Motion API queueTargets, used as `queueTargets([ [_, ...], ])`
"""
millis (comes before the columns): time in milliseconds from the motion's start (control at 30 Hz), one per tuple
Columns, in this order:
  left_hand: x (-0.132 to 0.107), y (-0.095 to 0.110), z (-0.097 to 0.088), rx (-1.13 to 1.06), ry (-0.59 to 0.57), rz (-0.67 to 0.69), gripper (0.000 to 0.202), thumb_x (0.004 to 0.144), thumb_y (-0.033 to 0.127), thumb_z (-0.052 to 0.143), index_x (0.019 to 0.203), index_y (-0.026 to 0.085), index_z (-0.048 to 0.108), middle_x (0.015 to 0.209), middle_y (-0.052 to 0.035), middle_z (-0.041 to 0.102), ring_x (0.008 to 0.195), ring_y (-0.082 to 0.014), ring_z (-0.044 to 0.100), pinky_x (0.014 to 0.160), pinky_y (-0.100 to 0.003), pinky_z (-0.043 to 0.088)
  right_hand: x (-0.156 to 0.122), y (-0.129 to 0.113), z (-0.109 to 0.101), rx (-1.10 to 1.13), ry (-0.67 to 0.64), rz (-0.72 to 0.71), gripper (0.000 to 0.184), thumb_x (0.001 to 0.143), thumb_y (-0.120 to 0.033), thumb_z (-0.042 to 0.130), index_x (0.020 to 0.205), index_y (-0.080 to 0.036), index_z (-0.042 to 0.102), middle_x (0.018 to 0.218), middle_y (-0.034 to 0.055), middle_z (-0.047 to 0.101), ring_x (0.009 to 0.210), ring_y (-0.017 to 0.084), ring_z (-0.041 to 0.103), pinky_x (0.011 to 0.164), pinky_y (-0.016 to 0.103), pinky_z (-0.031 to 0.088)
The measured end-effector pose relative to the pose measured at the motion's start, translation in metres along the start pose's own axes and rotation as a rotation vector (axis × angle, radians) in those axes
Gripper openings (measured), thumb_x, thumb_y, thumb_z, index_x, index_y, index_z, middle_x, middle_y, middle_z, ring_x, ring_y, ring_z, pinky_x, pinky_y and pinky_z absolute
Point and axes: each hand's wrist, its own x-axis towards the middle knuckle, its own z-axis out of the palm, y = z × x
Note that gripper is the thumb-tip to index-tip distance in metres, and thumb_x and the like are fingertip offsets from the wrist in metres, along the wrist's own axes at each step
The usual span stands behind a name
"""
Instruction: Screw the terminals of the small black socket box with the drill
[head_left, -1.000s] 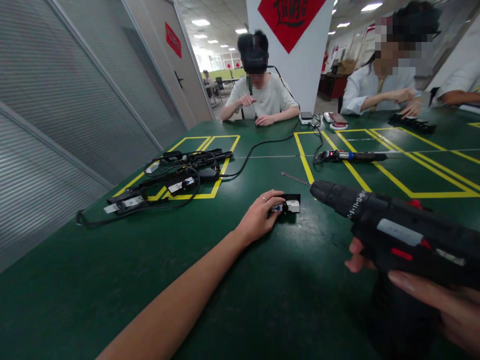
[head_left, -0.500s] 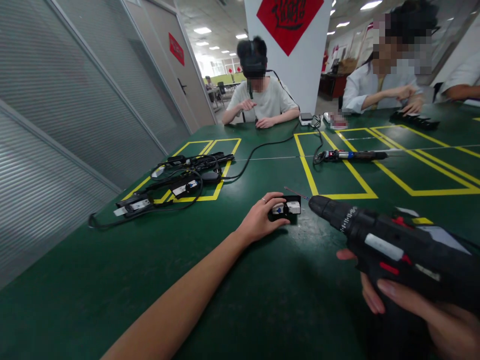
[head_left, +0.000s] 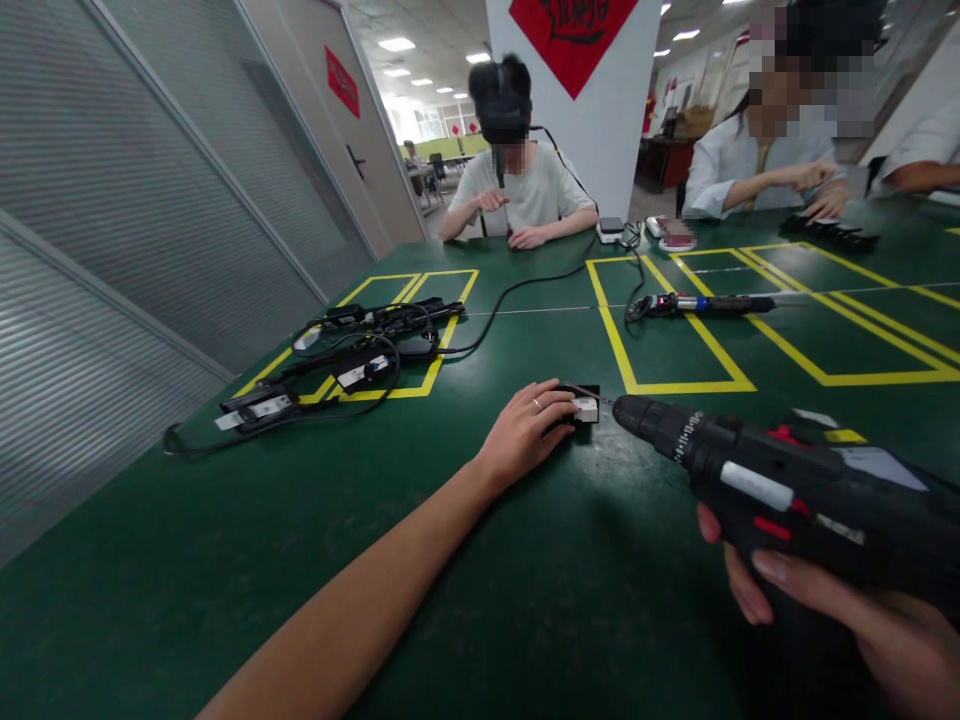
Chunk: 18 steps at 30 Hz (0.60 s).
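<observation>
My left hand lies over a small black part with white pieces on the green table, its fingers closed over the left side and hiding much of it. A black and red cordless drill is gripped in my right hand, partly cut off by the frame's edge. The drill points left, and its thin bit reaches across the top of the black part near my left fingertips. Whether the bit touches the part I cannot tell.
Black cabled assemblies lie at the left on yellow-taped areas. A slim black device rests beyond the drill, and a cable crosses the green table. Two people sit opposite, a person in a pale shirt and another in white.
My left fingers have come together over the black part, covering more of it. The drill has shifted slightly left, and its bit now overlaps the part.
</observation>
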Motion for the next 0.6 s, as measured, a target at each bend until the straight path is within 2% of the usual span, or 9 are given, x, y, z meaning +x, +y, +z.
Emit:
queueTargets([
  [100,0.0,-0.003,-0.001,-0.099,0.024,-0.037,0.024,0.086,0.02,0.055,0.11,0.021,0.058,0.118,-0.0074,0.063,0.125,-0.0227,0.048,0.105,-0.05,0.039,0.0,0.004,-0.001,0.03,-0.11,0.059,0.029,0.085,-0.049,0.048,0.097,-0.03,0.067,0.068,-0.0008,0.066,0.072,0.022,0.064,0.075,0.031,0.048],
  [300,-0.001,-0.005,-0.003,-0.229,0.075,-0.164,0.026,0.083,0.022,0.06,0.109,0.021,0.058,0.115,-0.0083,0.064,0.124,-0.0225,0.047,0.102,-0.048,0.043,0.0,0.005,0.002,0.067,-0.142,0.057,0.028,0.086,-0.048,0.045,0.099,-0.031,0.063,0.066,-0.0009,0.064,0.067,0.023,0.062,0.075,0.034,0.047],
  [467,0.001,-0.009,-0.002,-0.256,0.12,-0.19,0.02,0.083,0.024,0.062,0.103,0.02,0.063,0.11,-0.0081,0.066,0.117,-0.0231,0.052,0.1,-0.049,0.043,0.0,0.01,-0.001,0.038,-0.168,0.041,0.027,0.086,-0.047,0.045,0.101,-0.032,0.062,0.065,-0.0004,0.064,0.065,0.024,0.062,0.072,0.036,0.048],
  [600,0.002,-0.008,-0.003,-0.251,0.119,-0.213,0.018,0.084,0.023,0.06,0.101,0.021,0.065,0.113,-0.0087,0.062,0.113,-0.0211,0.053,0.1,-0.044,0.044,0.0,0.015,-0.003,0.015,-0.201,0.042,0.028,0.087,-0.045,0.046,0.105,-0.031,0.063,0.066,0.001,0.066,0.062,0.025,0.064,0.066,0.037,0.05],
])
